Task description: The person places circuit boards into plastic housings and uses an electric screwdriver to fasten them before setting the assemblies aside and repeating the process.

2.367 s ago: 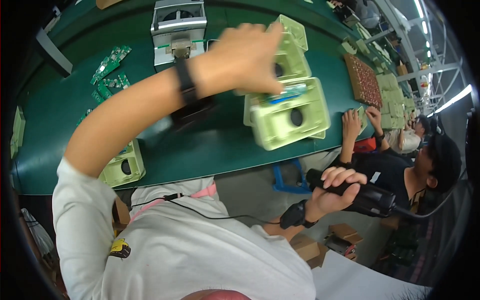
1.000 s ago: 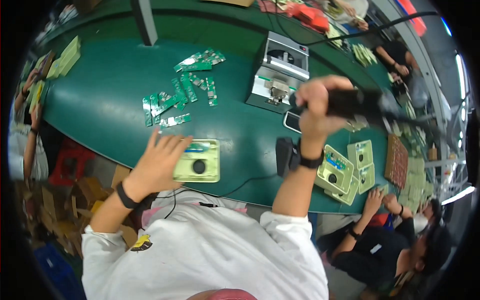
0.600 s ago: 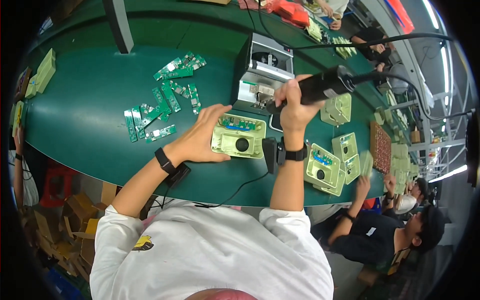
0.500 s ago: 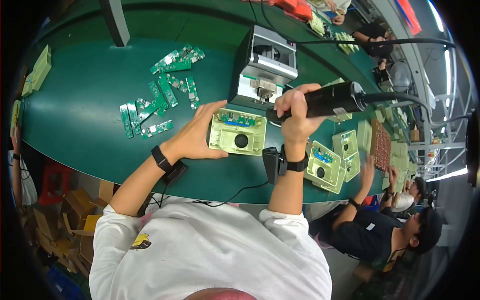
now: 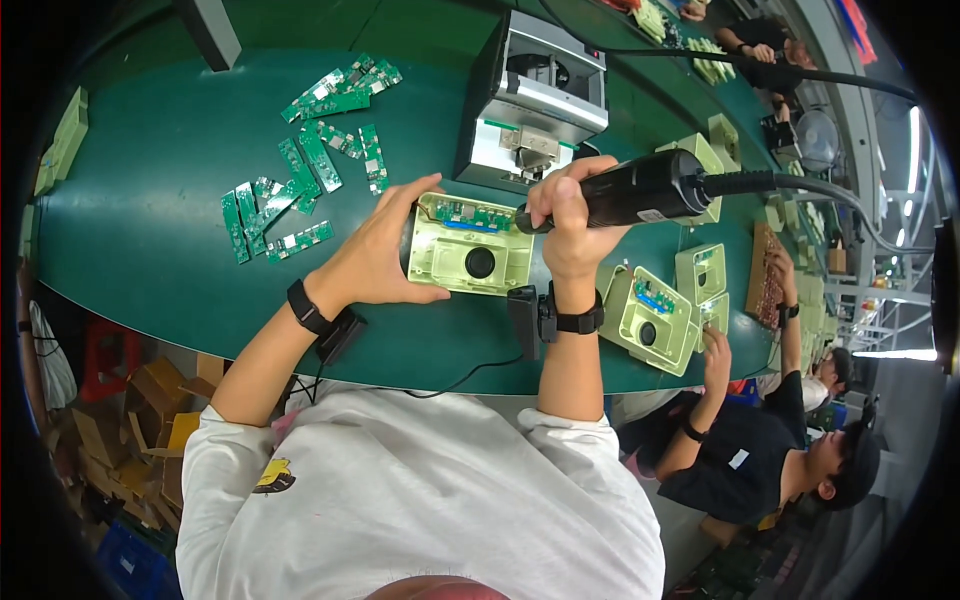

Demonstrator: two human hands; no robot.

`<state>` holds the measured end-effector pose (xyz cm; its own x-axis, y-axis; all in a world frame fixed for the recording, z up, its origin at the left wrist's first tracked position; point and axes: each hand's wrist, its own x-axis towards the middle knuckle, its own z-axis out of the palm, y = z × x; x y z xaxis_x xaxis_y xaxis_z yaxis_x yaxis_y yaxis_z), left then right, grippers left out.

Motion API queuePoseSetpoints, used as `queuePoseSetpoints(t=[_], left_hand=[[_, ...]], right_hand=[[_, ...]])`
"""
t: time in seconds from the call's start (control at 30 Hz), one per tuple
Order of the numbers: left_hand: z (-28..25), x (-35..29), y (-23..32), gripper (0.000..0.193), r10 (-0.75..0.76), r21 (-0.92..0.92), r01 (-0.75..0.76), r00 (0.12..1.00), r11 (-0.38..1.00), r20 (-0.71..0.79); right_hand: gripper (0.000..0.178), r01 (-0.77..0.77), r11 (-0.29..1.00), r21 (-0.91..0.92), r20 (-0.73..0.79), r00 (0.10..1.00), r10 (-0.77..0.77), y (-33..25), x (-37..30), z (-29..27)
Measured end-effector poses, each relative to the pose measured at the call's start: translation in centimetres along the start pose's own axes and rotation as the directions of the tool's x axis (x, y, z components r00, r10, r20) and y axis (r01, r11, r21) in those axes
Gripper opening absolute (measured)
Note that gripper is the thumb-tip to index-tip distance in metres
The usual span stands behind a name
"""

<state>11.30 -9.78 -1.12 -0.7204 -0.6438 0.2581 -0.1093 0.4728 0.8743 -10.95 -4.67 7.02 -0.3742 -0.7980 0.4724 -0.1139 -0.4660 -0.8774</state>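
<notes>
My left hand [image 5: 365,250] is wrapped round the left side of a pale green plastic housing [image 5: 445,272], thumb along its near edge. The housing lies with its hollow side up. Inside are a green circuit board [image 5: 470,213] along the far wall, a blue strip and a round black part [image 5: 480,262]. In my right hand [image 5: 572,225] is a black electric screwdriver [image 5: 640,190], tilted, with its cable running off right. Its front end is at the housing's far right corner; I cannot tell whether the bit touches.
Several loose circuit boards [image 5: 300,190] lie on the green table at left. A silver and black screw feeder [image 5: 535,110] stands beyond the housing. More green housings [image 5: 650,325] sit at right, where a co-worker's hand [image 5: 715,355] reaches in. A black cable crosses the near table edge.
The screwdriver's front end has come left from near the screw feeder to the housing's far right corner. My left hand keeps its hold. The co-worker's hand has moved nearer the housings at right.
</notes>
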Motion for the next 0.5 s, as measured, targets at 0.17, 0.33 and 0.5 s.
queuePoseSetpoints(t=[0.17, 0.33, 0.5], left_hand=[[0.1, -0.2, 0.0, 0.127, 0.014, 0.007, -0.013, 1.0, 1.0, -0.015], [0.1, 0.2, -0.6, 0.13, -0.018, -0.073, 0.018, 1.0, 0.997, 0.0], [0.6, -0.4, -0.9, 0.129, -0.017, -0.152, 0.016, 1.0, 0.988, -0.009]], right_hand=[[0.022, 0.002, 0.998, 0.058, -0.039, 0.999, 0.0, -0.7, -0.1, 0.6], [0.022, 0.065, 0.993, 0.1, -0.02, 0.998, -0.063, -2.4, 2.3, 1.3], [0.02, 0.208, 0.977, 0.049, -0.066, 0.977, -0.205, -1.9, 5.1, 1.7]])
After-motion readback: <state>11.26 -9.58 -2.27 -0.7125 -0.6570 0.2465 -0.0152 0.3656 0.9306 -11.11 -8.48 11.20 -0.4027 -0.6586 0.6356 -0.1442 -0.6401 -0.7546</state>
